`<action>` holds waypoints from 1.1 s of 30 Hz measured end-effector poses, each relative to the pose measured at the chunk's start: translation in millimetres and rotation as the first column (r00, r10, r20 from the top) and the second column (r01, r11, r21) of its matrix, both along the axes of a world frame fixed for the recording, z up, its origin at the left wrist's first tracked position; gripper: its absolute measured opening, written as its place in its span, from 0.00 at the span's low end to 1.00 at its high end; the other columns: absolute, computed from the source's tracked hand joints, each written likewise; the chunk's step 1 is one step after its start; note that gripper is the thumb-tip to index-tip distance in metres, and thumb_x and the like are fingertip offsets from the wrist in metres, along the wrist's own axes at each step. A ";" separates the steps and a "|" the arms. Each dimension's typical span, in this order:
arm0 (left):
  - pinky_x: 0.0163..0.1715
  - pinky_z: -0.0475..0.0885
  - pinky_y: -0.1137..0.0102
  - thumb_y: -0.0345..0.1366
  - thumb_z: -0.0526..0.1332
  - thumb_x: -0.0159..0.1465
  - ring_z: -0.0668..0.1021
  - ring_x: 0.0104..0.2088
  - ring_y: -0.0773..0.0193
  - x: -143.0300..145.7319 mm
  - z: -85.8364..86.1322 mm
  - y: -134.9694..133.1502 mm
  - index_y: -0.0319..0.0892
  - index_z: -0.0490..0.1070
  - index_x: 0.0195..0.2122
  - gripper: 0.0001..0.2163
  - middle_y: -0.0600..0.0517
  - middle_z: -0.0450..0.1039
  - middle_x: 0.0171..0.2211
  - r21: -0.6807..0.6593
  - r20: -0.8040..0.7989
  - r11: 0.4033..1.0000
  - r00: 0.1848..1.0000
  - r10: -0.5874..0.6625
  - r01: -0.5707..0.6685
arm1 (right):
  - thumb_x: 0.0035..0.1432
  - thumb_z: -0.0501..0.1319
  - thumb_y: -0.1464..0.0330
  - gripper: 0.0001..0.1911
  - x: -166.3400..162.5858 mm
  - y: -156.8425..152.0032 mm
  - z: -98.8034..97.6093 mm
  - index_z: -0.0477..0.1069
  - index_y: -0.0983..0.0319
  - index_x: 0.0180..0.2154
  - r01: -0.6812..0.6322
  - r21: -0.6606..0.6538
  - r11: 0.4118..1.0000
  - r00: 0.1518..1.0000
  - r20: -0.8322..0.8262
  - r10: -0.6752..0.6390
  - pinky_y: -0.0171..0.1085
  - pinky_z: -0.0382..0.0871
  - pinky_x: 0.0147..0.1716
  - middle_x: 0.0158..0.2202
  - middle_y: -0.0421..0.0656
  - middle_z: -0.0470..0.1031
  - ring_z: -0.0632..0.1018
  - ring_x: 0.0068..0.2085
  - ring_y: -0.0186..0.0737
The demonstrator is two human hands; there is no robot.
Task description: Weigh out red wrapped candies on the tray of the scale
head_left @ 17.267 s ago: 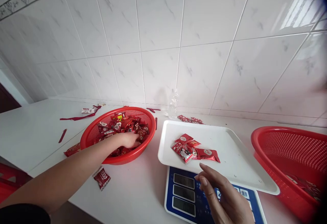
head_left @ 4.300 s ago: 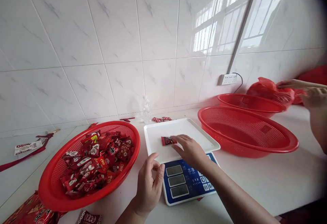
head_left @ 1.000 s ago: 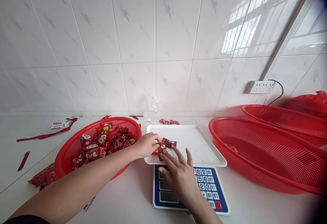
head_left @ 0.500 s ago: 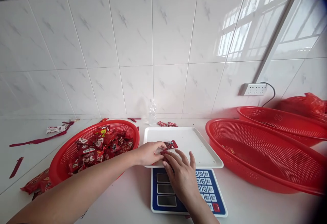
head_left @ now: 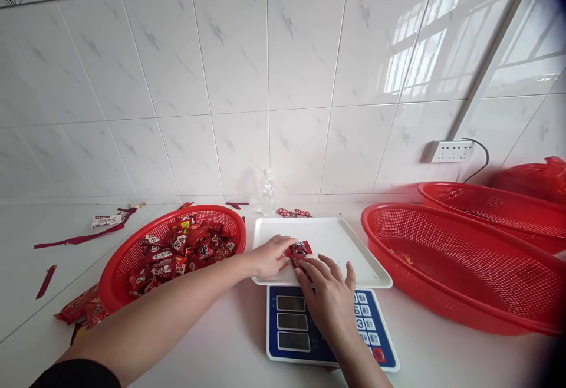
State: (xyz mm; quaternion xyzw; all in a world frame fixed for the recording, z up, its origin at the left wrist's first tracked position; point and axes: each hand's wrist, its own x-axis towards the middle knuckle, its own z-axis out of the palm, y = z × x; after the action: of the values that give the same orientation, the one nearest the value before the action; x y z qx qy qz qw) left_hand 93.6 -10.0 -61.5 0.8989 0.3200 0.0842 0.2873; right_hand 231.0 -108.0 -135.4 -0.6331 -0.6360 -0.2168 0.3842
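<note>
A few small red foil-wrapped candy packets [head_left: 299,250] are seen on the near left part of a white rectangular plastic tray [head_left: 349,246], which rests on top of a blue-faced electronic weighing scale [head_left: 305,329] with three display windows and a keypad. The packets are touched from both sides: the left hand [head_left: 269,256] is laid on the tray's near left corner with its fingers curled loosely against the packets, and the right hand [head_left: 326,292] is spread flat over the tray's front edge, its fingertips [head_left: 305,265] resting on the packets. Whether any packet is actually pinched by either hand cannot be told; neither hand is clenched.

To the left of the tray, just beside it, a round red perforated plastic basket [head_left: 128,252] is filled with many more red packets. To the right, a large red perforated plastic basket [head_left: 460,270] is set near the tray, and a second one [head_left: 499,208] is partly overlapped behind it, with a crumpled red plastic bag [head_left: 537,177] beyond. A small clear plastic bottle [head_left: 267,193] is stood against the white tiled wall [head_left: 247,69], and a white socket strip [head_left: 450,151] is fixed to the wall at the right. Loose red wrappers and torn strips [head_left: 82,236] are scattered on the white counter [head_left: 35,270] at the left.
</note>
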 end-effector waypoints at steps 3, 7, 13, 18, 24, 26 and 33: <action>0.65 0.48 0.53 0.31 0.52 0.66 0.54 0.67 0.52 10.9 -4.1 1.1 0.45 0.61 0.62 0.22 0.47 0.58 0.65 0.002 -0.025 1.000 0.999 -0.020 0.020 | 0.67 0.49 0.60 0.17 0.8 0.2 -1.0 0.76 0.55 0.40 -0.009 0.023 1.000 1.000 0.023 0.009 0.67 0.46 0.56 0.41 0.43 0.80 0.75 0.49 0.54; 0.64 0.50 0.54 0.36 0.55 0.66 0.53 0.67 0.51 0.6 1.7 7.3 0.45 0.63 0.60 0.21 0.47 0.57 0.65 0.030 -0.019 0.998 0.999 0.048 -0.047 | 0.67 0.48 0.58 0.19 2.0 1.3 -2.7 0.75 0.57 0.41 -0.022 0.072 0.997 0.999 0.034 0.019 0.68 0.47 0.55 0.41 0.44 0.80 0.76 0.48 0.55; 0.61 0.57 0.62 0.36 0.49 0.69 0.64 0.61 0.59 -79.2 21.7 24.2 0.43 0.60 0.60 0.18 0.45 0.62 0.62 0.122 0.014 0.940 0.947 0.321 -0.320 | 0.66 0.49 0.57 0.18 0.4 -0.2 -1.5 0.74 0.57 0.42 -0.096 0.125 0.988 0.995 0.007 0.096 0.67 0.52 0.54 0.41 0.43 0.80 0.76 0.47 0.54; 0.50 0.69 0.53 0.40 0.59 0.65 0.76 0.48 0.54 -162.2 15.0 25.9 0.39 0.69 0.51 0.15 0.43 0.72 0.50 0.047 -0.359 0.894 0.828 0.432 -0.446 | 0.66 0.50 0.57 0.17 -1.7 -2.2 -3.5 0.73 0.57 0.41 -0.160 0.109 0.981 0.987 -0.014 0.163 0.64 0.52 0.55 0.41 0.44 0.80 0.76 0.47 0.52; 0.57 0.60 0.51 0.50 0.69 0.48 0.58 0.64 0.38 -184.3 -5.1 25.3 0.45 0.53 0.65 0.45 0.37 0.50 0.67 0.040 -0.579 0.880 0.707 0.407 -0.474 | 0.66 0.50 0.57 0.16 -2.1 -0.9 -7.6 0.73 0.57 0.41 -0.195 0.114 0.974 0.981 0.017 0.194 0.61 0.53 0.55 0.39 0.43 0.81 0.77 0.46 0.52; 0.57 0.60 0.50 0.52 0.68 0.47 0.56 0.65 0.36 -175.3 -11.7 29.1 0.45 0.47 0.67 0.49 0.36 0.45 0.68 0.050 -0.598 0.873 0.686 0.415 -0.484 | 0.66 0.50 0.57 0.16 -1.5 -0.9 -8.1 0.73 0.57 0.41 -0.198 0.113 0.974 0.980 0.029 0.196 0.60 0.53 0.55 0.39 0.42 0.81 0.77 0.46 0.52; 0.50 0.66 0.54 0.41 0.68 0.48 0.65 0.60 0.35 -151.6 -25.9 40.0 0.48 0.33 0.69 0.53 0.32 0.44 0.68 0.113 -0.564 0.832 0.654 0.504 -0.544 | 0.66 0.51 0.59 0.14 -0.3 -1.8 -6.7 0.72 0.57 0.40 -0.221 0.146 0.964 0.975 0.034 0.218 0.57 0.54 0.55 0.36 0.41 0.81 0.78 0.43 0.50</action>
State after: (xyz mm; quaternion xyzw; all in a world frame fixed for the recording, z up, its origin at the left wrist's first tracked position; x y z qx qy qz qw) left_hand -58.0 30.0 -87.4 0.7404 0.6389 -0.1204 0.1707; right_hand 230.7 -109.8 -142.1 -0.5265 -0.6877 -0.2252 0.4463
